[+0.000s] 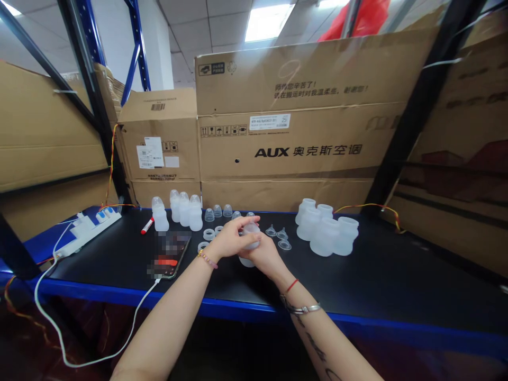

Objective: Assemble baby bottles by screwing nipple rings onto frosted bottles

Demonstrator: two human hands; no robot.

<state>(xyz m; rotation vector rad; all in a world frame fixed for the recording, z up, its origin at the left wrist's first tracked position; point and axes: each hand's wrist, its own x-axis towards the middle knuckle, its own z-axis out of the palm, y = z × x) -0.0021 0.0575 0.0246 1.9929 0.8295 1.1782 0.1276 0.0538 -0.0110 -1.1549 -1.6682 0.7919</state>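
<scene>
- My left hand (230, 238) is curled around a cloudy white bottle (246, 261), with some fingers up by its top.
- My right hand (265, 255) is wrapped around the same bottle from the other side, so both hands are full. My fingers hide a lot of it, and I can't tell what is on its top.
- The bottle is near the middle of the black table (405, 280), and I count my clock from there.
- At 9 o'clock, just beside my left hand, are some pale rings (208, 234).
- At 10 o'clock, a bit past the rings, are small see-through caps (218, 211). Two more peek out behind my hand.
- Farther off, between 9 and 10 o'clock, four bottles with caps (161, 216) stand up tall.
- At 3 o'clock, near my right hand, lie three soft clear tops (282, 233).
- Farther out at 3 o'clock, a bunch of open bottles (330, 237) stands close together.
- Between 8 and 9 o'clock there is a phone (174, 259) with a white cord (137, 317) plugged in.
- A red and white pen (147, 225) lies past the phone, at 9 o'clock.
- At 1 o'clock, at the back, is a big brown box (309, 127) that says AUX.
</scene>
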